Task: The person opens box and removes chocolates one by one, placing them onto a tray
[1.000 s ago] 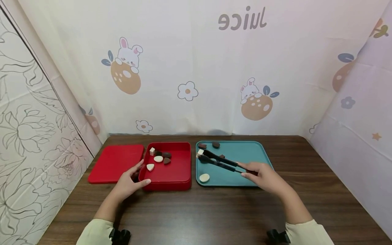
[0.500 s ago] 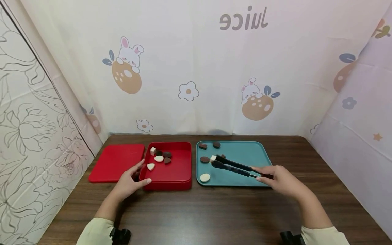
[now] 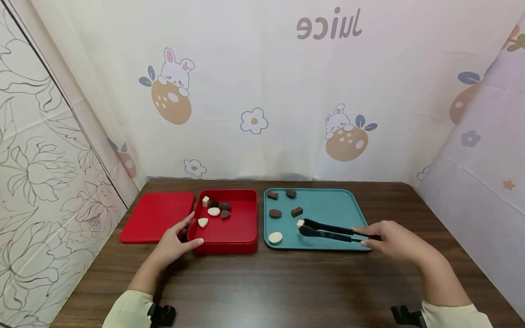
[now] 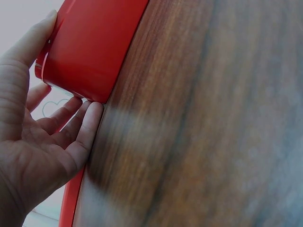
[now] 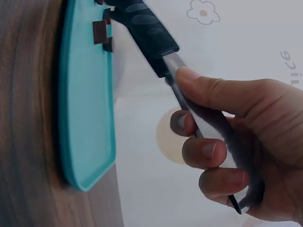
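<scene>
My right hand (image 3: 395,239) (image 5: 272,111) grips black tongs (image 3: 328,228) (image 5: 149,38), whose tips have a small white cube (image 3: 301,223) between them, over the teal tray (image 3: 332,205) (image 5: 90,123). Whether the cube touches the tray I cannot tell. My left hand (image 3: 172,243) (image 4: 47,137) touches the left side and front corner of the red box (image 3: 235,228) (image 4: 97,47), thumb and fingers spread. Inside the box lie dark pieces (image 3: 224,213) and white ones (image 3: 213,211). Several brown pieces (image 3: 275,213) and a white oval (image 3: 275,237) lie on the tray's left part.
A flat red lid (image 3: 157,216) lies left of the box on the dark wooden table (image 3: 262,291). The teal tray stands close to the box's right side. Behind the table hangs a printed cloth (image 3: 287,150).
The tongs and white cube have moved right and toward the near edge of the tray, uncovering a brown oval and a brown block. My left hand stays at the box.
</scene>
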`<state>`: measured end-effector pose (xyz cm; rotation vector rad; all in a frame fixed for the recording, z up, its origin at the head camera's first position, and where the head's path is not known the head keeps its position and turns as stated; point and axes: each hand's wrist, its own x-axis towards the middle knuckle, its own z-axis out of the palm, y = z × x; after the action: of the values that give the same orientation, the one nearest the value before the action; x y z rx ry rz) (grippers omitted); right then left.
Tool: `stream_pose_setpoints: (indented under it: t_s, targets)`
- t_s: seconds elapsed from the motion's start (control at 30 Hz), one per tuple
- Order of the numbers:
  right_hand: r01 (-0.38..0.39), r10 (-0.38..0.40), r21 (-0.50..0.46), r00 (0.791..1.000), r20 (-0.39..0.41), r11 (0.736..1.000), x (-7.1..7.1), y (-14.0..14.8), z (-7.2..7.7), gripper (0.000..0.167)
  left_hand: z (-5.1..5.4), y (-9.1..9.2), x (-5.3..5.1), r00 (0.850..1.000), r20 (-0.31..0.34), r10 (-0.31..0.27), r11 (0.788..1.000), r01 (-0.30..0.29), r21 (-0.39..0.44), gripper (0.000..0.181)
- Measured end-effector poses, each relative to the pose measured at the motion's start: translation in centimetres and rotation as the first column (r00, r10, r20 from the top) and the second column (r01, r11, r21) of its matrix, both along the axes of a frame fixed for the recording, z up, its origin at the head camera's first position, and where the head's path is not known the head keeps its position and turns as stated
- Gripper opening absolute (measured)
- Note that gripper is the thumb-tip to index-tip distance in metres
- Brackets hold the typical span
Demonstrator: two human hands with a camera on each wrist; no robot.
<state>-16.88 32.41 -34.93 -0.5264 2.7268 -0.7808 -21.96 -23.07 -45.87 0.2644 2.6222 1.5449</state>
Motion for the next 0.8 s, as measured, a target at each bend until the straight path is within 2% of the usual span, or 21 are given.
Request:
stream_pose_setpoints:
  t_s: [0.2, 0.53, 0.8]
  targets:
    - [-0.015, 0.015, 0.002, 1.0, 0.018, 1.0, 0.1, 0.4, 0.0, 0.046, 0.1, 0.0, 0.0, 1.0, 0.002, 0.002, 1.0, -0.002, -0.009, 0.088]
    - [-0.057, 0.057, 0.013, 0.998, 0.028, 0.998, -0.2, 0.2, -0.8, 0.045, 0.0, 0.0, 0.0, 1.0, -0.002, 0.005, 1.0, -0.005, -0.024, 0.087]
    - [-0.062, 0.061, 0.02, 0.997, 0.04, 0.998, -0.4, -0.2, -1.1, 0.046, 0.0, 0.0, 0.0, 1.0, 0.0, 0.008, 1.0, -0.008, -0.026, 0.088]
